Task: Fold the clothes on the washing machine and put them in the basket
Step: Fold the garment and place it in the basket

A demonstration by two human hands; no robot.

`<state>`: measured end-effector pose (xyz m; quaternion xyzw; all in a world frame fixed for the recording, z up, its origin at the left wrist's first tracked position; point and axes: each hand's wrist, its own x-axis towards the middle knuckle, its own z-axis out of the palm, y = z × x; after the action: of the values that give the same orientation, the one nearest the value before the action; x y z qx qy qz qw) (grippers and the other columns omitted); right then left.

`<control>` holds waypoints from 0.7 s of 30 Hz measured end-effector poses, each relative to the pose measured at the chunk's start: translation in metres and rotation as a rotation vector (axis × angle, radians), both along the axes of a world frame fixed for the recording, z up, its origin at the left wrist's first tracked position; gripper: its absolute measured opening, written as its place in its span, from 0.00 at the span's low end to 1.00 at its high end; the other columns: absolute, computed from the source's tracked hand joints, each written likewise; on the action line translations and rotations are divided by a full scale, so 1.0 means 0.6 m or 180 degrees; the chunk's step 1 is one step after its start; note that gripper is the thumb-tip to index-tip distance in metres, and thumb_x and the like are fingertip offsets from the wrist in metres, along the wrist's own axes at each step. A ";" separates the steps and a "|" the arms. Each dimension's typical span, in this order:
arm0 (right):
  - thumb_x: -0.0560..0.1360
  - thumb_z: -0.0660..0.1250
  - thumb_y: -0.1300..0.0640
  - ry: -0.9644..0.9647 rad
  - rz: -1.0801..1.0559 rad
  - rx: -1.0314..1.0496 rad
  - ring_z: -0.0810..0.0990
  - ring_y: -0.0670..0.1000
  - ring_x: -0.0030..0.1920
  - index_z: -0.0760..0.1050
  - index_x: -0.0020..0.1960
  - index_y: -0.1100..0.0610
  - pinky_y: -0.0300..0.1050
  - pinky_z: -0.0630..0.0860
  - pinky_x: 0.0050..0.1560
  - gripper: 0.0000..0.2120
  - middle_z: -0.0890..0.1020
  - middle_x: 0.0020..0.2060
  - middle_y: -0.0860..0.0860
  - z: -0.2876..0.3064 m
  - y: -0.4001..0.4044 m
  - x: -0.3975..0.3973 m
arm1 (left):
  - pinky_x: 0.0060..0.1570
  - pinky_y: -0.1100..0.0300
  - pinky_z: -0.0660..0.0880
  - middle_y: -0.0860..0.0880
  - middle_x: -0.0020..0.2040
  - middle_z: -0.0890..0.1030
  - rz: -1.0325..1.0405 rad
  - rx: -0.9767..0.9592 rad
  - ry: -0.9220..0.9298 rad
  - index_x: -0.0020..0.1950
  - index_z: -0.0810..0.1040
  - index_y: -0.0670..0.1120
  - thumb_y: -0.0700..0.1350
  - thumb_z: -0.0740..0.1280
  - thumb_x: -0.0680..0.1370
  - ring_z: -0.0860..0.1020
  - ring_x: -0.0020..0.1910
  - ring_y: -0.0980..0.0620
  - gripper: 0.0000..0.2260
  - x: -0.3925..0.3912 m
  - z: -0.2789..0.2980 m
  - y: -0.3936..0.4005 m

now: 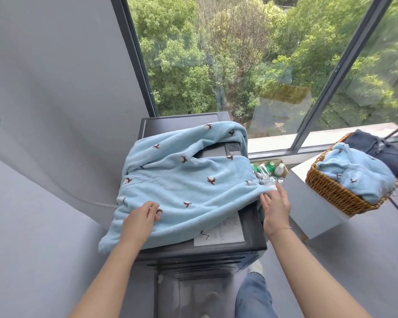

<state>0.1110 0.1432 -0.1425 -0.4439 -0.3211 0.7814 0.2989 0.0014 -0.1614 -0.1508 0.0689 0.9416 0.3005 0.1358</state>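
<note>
Head view: one garment being laid out on the machine, fold not yet made (my read).
Left hand [141, 218]: resting on the near-left part of the blue fleece garment [184, 180], fingers curled and pressed together on the cloth; whether they are pinching it, cannot tell.
Right hand [275, 208]: sitting at the garment's right edge, fingers straight and close together, tips touching the hem; grip not visible.
Step advice: flattening first looks right. Left hand anchoring, right hand pulling the right edge taut, then smoothing the bunched far part before folding.
Risk: near-left corner is hanging over the machine's edge; fleece looks thick and floppy, so it may be sliding off if left unanchored.
Garment look: light blue, small dark-red and white sprig motifs, rumpled, far part arching up off the lid.
Washing machine [251, 245]: dark top, white label showing near-right.
Basket [331, 191]: wicker, well to the right, already holding a folded blue piece and a dark one.
</note>
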 end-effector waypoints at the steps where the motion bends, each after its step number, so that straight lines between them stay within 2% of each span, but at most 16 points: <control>1: 0.78 0.57 0.71 -0.0131 -0.0154 -0.0161 0.79 0.50 0.47 0.68 0.66 0.62 0.44 0.76 0.61 0.18 0.77 0.48 0.57 -0.009 -0.001 0.007 | 0.43 0.52 0.73 0.54 0.37 0.81 0.0222 0.0047 0.0129 0.44 0.77 0.51 0.49 0.61 0.81 0.77 0.41 0.50 0.09 0.017 -0.005 -0.004; 3: 0.79 0.58 0.71 -0.0188 -0.0591 -0.0700 0.77 0.49 0.41 0.69 0.55 0.64 0.39 0.77 0.55 0.07 0.75 0.43 0.58 -0.044 -0.003 0.023 | 0.42 0.52 0.72 0.51 0.38 0.79 0.0688 0.0221 0.0377 0.42 0.76 0.48 0.46 0.65 0.78 0.76 0.42 0.47 0.06 0.056 -0.014 -0.012; 4: 0.80 0.59 0.68 -0.0093 -0.0570 -0.0983 0.78 0.53 0.44 0.70 0.48 0.64 0.33 0.75 0.52 0.03 0.75 0.42 0.60 -0.049 -0.010 0.034 | 0.42 0.52 0.71 0.50 0.39 0.78 0.0876 0.0292 0.0395 0.42 0.76 0.47 0.44 0.66 0.77 0.76 0.42 0.46 0.05 0.076 -0.016 -0.017; 5: 0.81 0.60 0.64 0.0034 -0.0427 -0.1377 0.78 0.58 0.50 0.70 0.43 0.62 0.29 0.73 0.52 0.08 0.76 0.43 0.64 -0.060 -0.008 0.046 | 0.42 0.53 0.71 0.50 0.39 0.78 0.1073 0.0351 0.0312 0.42 0.76 0.46 0.44 0.67 0.77 0.76 0.42 0.46 0.04 0.097 -0.022 -0.022; 6: 0.82 0.58 0.63 0.0113 -0.0228 -0.1599 0.78 0.57 0.55 0.70 0.43 0.61 0.30 0.72 0.52 0.09 0.76 0.47 0.65 -0.069 -0.010 0.051 | 0.41 0.53 0.70 0.49 0.38 0.78 0.1306 0.0417 0.0140 0.41 0.76 0.45 0.45 0.68 0.77 0.77 0.42 0.45 0.06 0.112 -0.026 -0.023; 7: 0.82 0.56 0.63 0.0103 0.0089 -0.1608 0.79 0.52 0.54 0.70 0.46 0.60 0.32 0.74 0.51 0.08 0.76 0.48 0.61 -0.075 -0.013 0.053 | 0.39 0.54 0.70 0.47 0.38 0.79 0.1591 0.0561 -0.0122 0.41 0.75 0.43 0.47 0.68 0.78 0.77 0.40 0.44 0.09 0.125 -0.033 -0.025; 8: 0.83 0.56 0.65 0.0075 0.0283 -0.1435 0.82 0.47 0.47 0.71 0.50 0.61 0.33 0.77 0.47 0.06 0.76 0.47 0.56 -0.076 -0.015 0.054 | 0.36 0.55 0.72 0.45 0.37 0.79 0.1923 0.0875 -0.0466 0.40 0.75 0.42 0.49 0.66 0.79 0.77 0.37 0.44 0.13 0.136 -0.036 -0.022; 10: 0.82 0.57 0.65 0.0248 0.0078 -0.1562 0.83 0.43 0.32 0.73 0.58 0.64 0.32 0.79 0.39 0.08 0.78 0.43 0.53 -0.073 -0.016 0.041 | 0.27 0.60 0.76 0.41 0.38 0.80 0.2544 0.1885 -0.1378 0.41 0.75 0.39 0.50 0.62 0.81 0.77 0.34 0.46 0.16 0.152 -0.038 -0.012; 12: 0.82 0.56 0.66 0.0540 -0.0035 -0.1986 0.82 0.45 0.28 0.72 0.62 0.67 0.33 0.79 0.33 0.12 0.82 0.35 0.56 -0.067 -0.010 0.025 | 0.26 0.65 0.78 0.39 0.42 0.81 0.2830 0.2811 -0.2139 0.46 0.75 0.36 0.47 0.60 0.82 0.79 0.40 0.46 0.15 0.157 -0.034 0.000; 15: 0.83 0.52 0.65 0.0966 -0.0410 -0.3011 0.82 0.56 0.25 0.74 0.55 0.72 0.39 0.77 0.25 0.14 0.81 0.29 0.64 -0.054 0.010 0.016 | 0.35 0.63 0.81 0.38 0.47 0.80 0.3318 0.3930 -0.2303 0.50 0.75 0.36 0.43 0.61 0.82 0.79 0.46 0.46 0.10 0.141 -0.019 0.004; 18: 0.82 0.54 0.65 0.1454 -0.0728 -0.3748 0.81 0.61 0.24 0.76 0.51 0.76 0.43 0.77 0.22 0.16 0.81 0.32 0.70 -0.042 0.025 0.013 | 0.49 0.60 0.80 0.36 0.43 0.80 0.4049 0.4874 -0.2497 0.50 0.74 0.33 0.39 0.57 0.83 0.80 0.43 0.44 0.10 0.116 0.002 -0.009; 19: 0.81 0.56 0.65 0.1485 -0.0741 -0.3850 0.81 0.61 0.24 0.76 0.51 0.76 0.44 0.77 0.22 0.15 0.81 0.32 0.70 -0.039 0.025 0.014 | 0.46 0.59 0.80 0.36 0.41 0.81 0.4170 0.5125 -0.2673 0.50 0.74 0.33 0.39 0.56 0.83 0.81 0.41 0.44 0.12 0.109 0.007 -0.013; 21: 0.80 0.58 0.64 0.1371 -0.0530 -0.3743 0.81 0.60 0.24 0.76 0.48 0.78 0.43 0.78 0.23 0.16 0.81 0.32 0.69 -0.038 0.026 0.010 | 0.33 0.61 0.81 0.40 0.42 0.81 0.4120 0.5201 -0.2978 0.49 0.75 0.34 0.40 0.58 0.83 0.80 0.38 0.49 0.11 0.098 0.008 -0.007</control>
<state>0.1171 0.1589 -0.1651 -0.3902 0.2651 0.8732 0.1227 0.0603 -0.1656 -0.1458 -0.4801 0.1806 0.8330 0.2074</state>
